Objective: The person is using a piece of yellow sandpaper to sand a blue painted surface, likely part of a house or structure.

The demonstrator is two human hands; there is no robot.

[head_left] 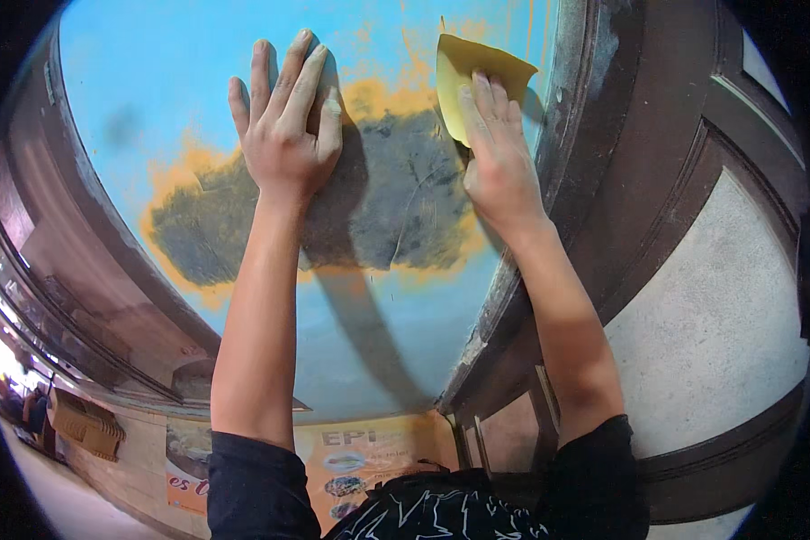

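A light-blue painted panel (171,72) stands in front of me, with a rough dark-grey patch (405,189) edged in orange across its middle. My left hand (283,148) lies against the panel at the patch's upper part, fingers spread and nothing held. At the right side, my right hand (504,171) presses a yellow sheet of sandpaper (466,58) to the surface, its fingers extended together over the sheet. The sheet's upper and right edges bend away from the panel. The part of the sheet beneath the fingers is hidden.
Brown wooden framing (594,135) borders the panel on the right, with pale inset panels (720,270) beyond it. A dark frame (126,234) runs along the left. Low down are an orange printed poster (382,459) and a tan slatted object (85,423).
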